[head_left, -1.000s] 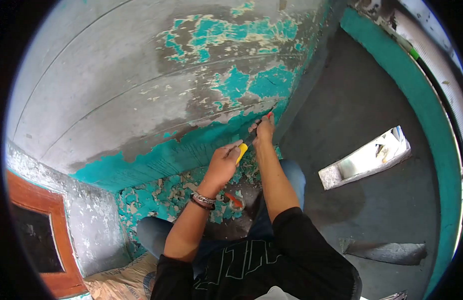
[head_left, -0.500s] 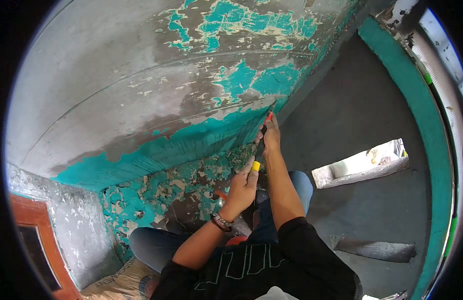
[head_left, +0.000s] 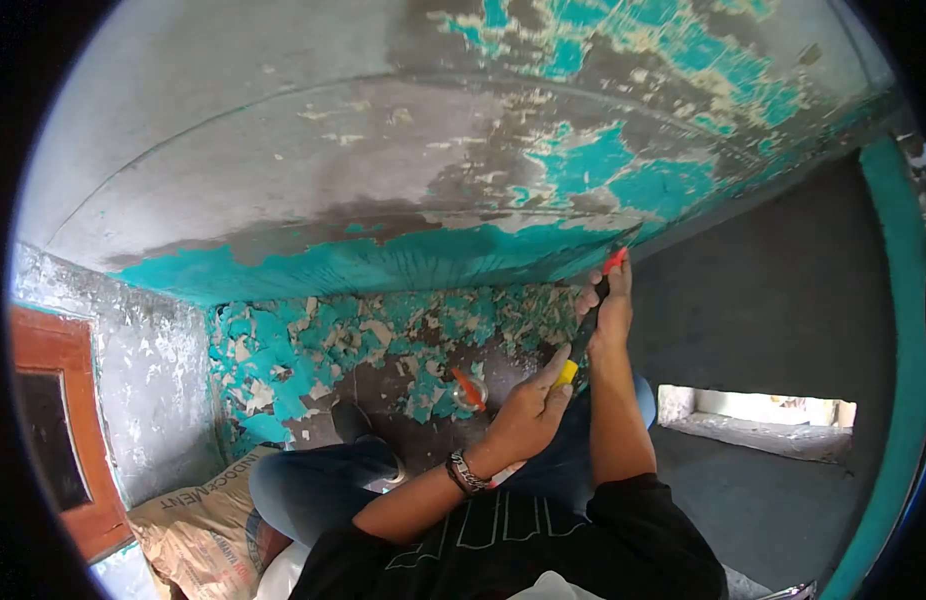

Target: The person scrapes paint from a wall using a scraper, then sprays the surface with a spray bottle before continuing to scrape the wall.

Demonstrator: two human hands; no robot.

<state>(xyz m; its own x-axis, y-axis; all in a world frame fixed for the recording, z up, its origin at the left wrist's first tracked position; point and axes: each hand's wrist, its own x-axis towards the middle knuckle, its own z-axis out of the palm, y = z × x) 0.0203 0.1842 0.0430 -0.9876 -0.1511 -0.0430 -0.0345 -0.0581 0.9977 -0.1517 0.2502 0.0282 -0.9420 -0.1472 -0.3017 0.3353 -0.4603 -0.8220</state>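
A long-handled scraper (head_left: 591, 322), black with a red collar and a yellow end, slants up to the wall. My left hand (head_left: 531, 408) is closed around its lower part, by the yellow end. Higher up, near the red collar, my right hand (head_left: 611, 305) grips the same handle. The thin blade touches or nearly touches the turquoise paint (head_left: 423, 262) low on the wall, close to the corner. Grey patches (head_left: 283, 130) show above, where no turquoise paint covers the wall.
Paint flakes (head_left: 268, 350) litter the floor along the wall. An orange-handled object (head_left: 468, 388) lies before my knees. A cement sack (head_left: 198, 525) sits at lower left beside an orange frame (head_left: 103, 440). At right, a dark wall (head_left: 773, 290) has a rectangular opening (head_left: 753, 425).
The view has swung, so the hands and scraper appear further right and slightly lower. More of the scraper's black handle, the floor and the sack now shows. Both hands keep their hold.
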